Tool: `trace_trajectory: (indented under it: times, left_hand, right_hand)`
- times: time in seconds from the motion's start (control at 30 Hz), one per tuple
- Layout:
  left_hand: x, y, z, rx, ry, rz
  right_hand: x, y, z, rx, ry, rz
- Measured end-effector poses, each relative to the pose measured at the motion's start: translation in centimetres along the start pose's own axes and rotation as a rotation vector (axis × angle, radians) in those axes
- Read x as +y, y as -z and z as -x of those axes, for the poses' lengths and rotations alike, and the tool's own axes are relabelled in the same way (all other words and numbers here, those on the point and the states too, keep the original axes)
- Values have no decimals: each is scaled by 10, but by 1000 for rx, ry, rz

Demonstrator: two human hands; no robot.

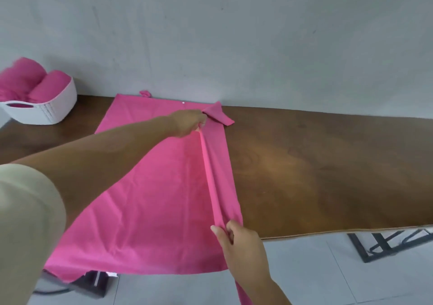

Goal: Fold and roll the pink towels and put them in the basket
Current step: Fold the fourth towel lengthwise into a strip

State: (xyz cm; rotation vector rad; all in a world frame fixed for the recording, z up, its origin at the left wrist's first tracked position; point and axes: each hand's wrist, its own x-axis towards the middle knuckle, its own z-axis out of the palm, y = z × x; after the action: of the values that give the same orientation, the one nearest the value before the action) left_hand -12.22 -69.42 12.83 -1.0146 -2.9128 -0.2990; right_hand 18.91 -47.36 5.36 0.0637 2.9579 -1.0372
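Observation:
A large pink towel [150, 187] lies spread across the brown table [304, 169], its near edge hanging over the table's front. A raised ridge of fabric runs from far to near along its right side. My left hand [189, 123] pinches the far end of that ridge, near a turned-over corner by the wall. At the table's front edge my right hand [236, 241] grips the near end of the ridge. A white basket [46, 111] at the far left holds rolled pink towels [35, 82].
A grey wall runs directly behind the table. To the right of the towel the wooden tabletop is bare. Below the front edge is a pale tiled floor, with a black metal frame [386, 243] at right and a dark object [93, 283] under the towel's hanging edge.

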Motion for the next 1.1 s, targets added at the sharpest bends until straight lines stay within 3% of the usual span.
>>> trace_trajectory:
  times: [0.2, 0.5, 0.87, 1.1]
  left_hand:
    - [-39, 30, 34, -16, 5, -18]
    - [-84, 78, 96, -16, -25, -60]
    - [-156, 111, 182, -65, 32, -98]
    - [-186, 118, 218, -68, 128, -139]
  right_hand:
    - [-57, -21, 7, -100, 34, -24]
    - [-139, -78, 42, -78, -2, -138]
    - [-236, -142, 77, -110, 126, -152]
    - [-277, -171, 80, -289, 208, -134]
